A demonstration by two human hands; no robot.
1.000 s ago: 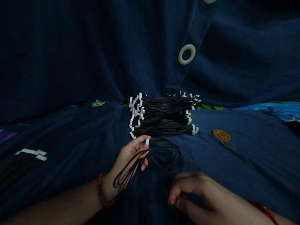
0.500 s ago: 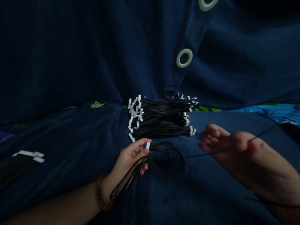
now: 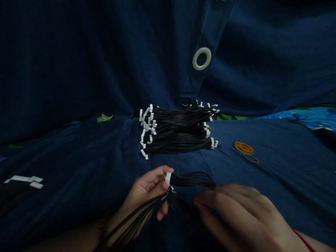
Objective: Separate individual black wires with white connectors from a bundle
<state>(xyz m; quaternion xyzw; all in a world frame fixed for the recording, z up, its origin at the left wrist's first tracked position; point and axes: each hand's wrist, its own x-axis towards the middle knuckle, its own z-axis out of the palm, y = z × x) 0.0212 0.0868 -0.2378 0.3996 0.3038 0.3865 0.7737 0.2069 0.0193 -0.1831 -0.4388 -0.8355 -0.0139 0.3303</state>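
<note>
My left hand [image 3: 153, 192] is closed, its thumb and fingers pinching a white connector [image 3: 168, 177] with black wires [image 3: 194, 177] attached. Some wires run right from the connector, and others hang down over the left wrist. My right hand [image 3: 241, 210] has its fingers curled together at the right end of these wires; the fingertips are partly hidden and slightly blurred. Just beyond both hands lies a pile of black cables [image 3: 181, 129] with white connectors at both ends.
A coil of orange-brown rubber bands [image 3: 244, 148] rests on the dark blue cloth [image 3: 275, 154], right of the pile. More black wires with white connectors [image 3: 25, 179] lie at the far left. Behind, a dark blue curtain with a pale ring [image 3: 202, 58] hangs down.
My right hand has moved left and down from the right side to the wires' end, turning its back upward. The rubber bands have come into view. My left hand keeps the connector.
</note>
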